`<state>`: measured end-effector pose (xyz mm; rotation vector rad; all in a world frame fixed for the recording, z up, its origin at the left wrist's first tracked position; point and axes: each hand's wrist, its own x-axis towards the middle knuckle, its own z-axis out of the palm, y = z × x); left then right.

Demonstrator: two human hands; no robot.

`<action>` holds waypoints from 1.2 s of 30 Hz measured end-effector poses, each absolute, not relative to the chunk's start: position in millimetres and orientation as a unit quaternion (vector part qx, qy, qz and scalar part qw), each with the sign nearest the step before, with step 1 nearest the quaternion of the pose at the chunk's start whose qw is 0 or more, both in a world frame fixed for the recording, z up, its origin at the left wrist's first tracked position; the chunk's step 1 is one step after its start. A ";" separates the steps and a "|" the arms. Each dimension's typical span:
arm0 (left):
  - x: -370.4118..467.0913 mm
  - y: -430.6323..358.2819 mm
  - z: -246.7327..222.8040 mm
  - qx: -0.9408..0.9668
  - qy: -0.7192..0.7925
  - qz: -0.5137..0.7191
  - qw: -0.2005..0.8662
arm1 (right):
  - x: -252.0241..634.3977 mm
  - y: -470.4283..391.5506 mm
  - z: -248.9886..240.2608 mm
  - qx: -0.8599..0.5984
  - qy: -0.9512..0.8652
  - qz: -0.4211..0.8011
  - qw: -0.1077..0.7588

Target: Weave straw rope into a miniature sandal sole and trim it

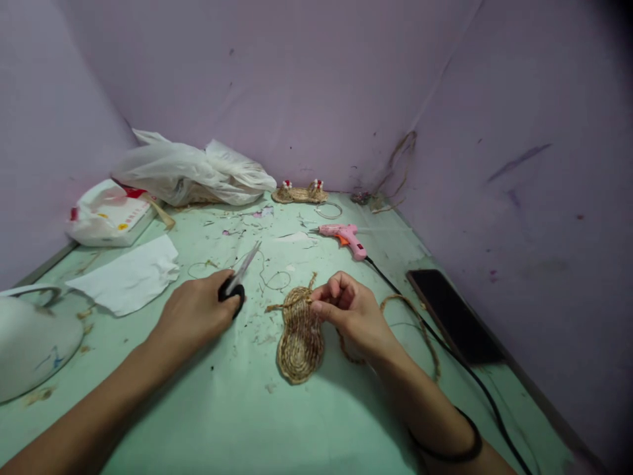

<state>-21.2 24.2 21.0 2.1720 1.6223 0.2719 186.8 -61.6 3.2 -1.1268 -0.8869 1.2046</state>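
Note:
My left hand (202, 305) is closed round the black handle of a pair of scissors (244, 267). The blades point away and to the right, above the table. A small sole-shaped piece of coiled straw braid (300, 340) lies flat in front of me. Across its upper part runs a braided cord (283, 306), one end sticking out to the left. My right hand (349, 310) pinches this cord at the sole's right edge, fingertips together. More of the cord (430, 343) trails from under my right hand and loops to the right.
A pink glue gun (346, 236) lies beyond my right hand, its black cable running past a phone (455, 316). At the back are a finished-looking straw piece with red and white beads (299, 194) and a white plastic bag (188, 171). White paper (128, 274) and a lamp (34, 343) are left.

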 end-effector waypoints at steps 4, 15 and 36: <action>-36.8 42.6 19.3 0.787 0.610 0.012 0.088 | 193.0 -59.9 -2.4 -0.488 -0.362 0.503 0.615; -43.0 45.5 16.6 0.776 0.629 -0.005 0.046 | 196.3 41.9 63.8 -0.518 -0.591 0.294 0.544; -31.2 15.6 25.3 0.807 0.570 0.146 0.051 | 150.7 -18.7 17.9 -0.595 -0.789 0.139 0.063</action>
